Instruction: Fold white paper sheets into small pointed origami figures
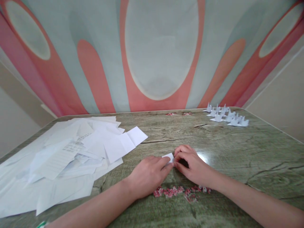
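Note:
A small folded piece of white paper (170,156) lies low over the table, between my two hands. My left hand (152,172) is closed on its left side, thumb and forefinger pressing it. At the paper's right corner, my right hand (187,161) pinches the edge between thumb and forefinger, its other fingers curled. Most of the paper is hidden under the left fingers, so its full folded shape does not show.
A wide pile of loose white sheets (71,155), some printed, covers the table's left side. Several folded paper cranes (217,117) stand at the back right. The wood-grain table (237,152) with printed pink blossoms meets a patterned wall (161,104) behind.

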Tool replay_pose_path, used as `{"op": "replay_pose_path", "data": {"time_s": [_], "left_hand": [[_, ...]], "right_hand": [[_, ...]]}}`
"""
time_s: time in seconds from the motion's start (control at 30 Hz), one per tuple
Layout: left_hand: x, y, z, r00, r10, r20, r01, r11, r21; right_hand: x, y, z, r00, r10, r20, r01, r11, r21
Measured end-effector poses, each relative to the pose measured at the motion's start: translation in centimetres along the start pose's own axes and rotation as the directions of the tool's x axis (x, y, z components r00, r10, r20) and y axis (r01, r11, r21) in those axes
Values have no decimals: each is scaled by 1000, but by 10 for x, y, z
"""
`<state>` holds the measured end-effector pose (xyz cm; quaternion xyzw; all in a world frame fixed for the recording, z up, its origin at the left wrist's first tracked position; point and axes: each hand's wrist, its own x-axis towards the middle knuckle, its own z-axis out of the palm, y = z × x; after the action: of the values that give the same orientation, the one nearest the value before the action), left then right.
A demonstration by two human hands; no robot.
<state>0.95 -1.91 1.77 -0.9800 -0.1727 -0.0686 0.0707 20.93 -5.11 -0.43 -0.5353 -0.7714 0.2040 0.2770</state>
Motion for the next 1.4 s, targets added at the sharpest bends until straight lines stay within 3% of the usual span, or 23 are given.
{"op": "replay_pose_path", "data": {"time_s": [0.23,0.47,0.9,1.4], "left_hand": [[0,4,2,1000,-6,25,6,1000,-10],[-1,2,4,999,-18,38,20,998,-62],[0,2,4,1000,-15,9,15,998,-59],[-1,3,4,999,-8,44,10,999,-38]], "right_hand": [[1,2,-2,1000,-18,15,18,1000,-5],[0,12,-14,992,-85,92,75,991,110],[2,10,-10,999,-12,33,8,995,95],[14,18,-8,998,42,54,-51,983,178]]}}
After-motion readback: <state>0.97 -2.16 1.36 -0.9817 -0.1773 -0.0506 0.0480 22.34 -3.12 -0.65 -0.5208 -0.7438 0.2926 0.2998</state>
